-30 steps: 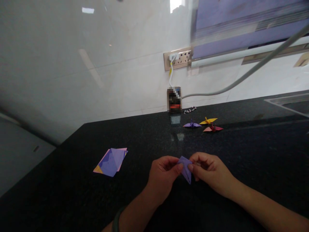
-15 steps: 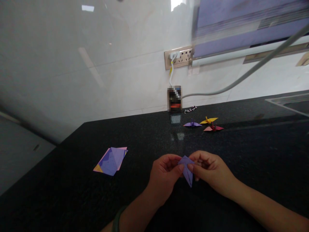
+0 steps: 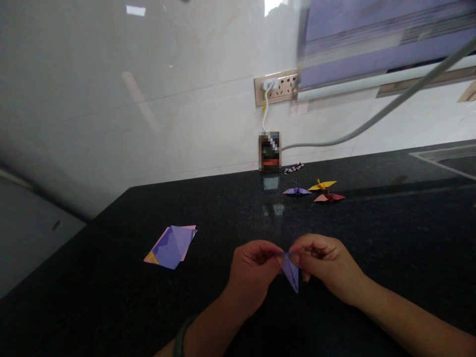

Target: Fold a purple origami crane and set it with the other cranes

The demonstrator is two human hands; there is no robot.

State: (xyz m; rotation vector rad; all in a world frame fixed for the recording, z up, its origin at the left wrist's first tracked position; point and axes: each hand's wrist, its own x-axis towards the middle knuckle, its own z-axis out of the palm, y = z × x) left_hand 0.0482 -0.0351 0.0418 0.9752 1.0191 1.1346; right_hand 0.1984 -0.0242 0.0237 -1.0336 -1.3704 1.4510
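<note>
Between my two hands is a folded purple origami paper point(image 3: 291, 272), its narrow point hanging down toward me. My left hand point(image 3: 255, 267) pinches its upper left edge between thumb and fingers. On the other side, my right hand point(image 3: 327, 263) pinches the upper right edge. The fingertips nearly meet at the top of the paper, which they partly cover. Farther back on the dark counter sit three folded paper cranes: a purple crane point(image 3: 296, 191), a yellow crane point(image 3: 322, 185) and a red and pink crane point(image 3: 329, 197).
Loose sheets of coloured paper point(image 3: 173, 248) lie overlapped on the black counter point(image 3: 122, 297) at the left. By the wall stands a small pixelated object point(image 3: 270, 151) with a beaded strand point(image 3: 293, 168) beside it. A grey cable point(image 3: 372, 129) runs right; a socket panel point(image 3: 286, 87) is above.
The upper tip of the purple paper, which stood up between the fingers, no longer shows above them. My hands have moved slightly down, and still pinch the paper.
</note>
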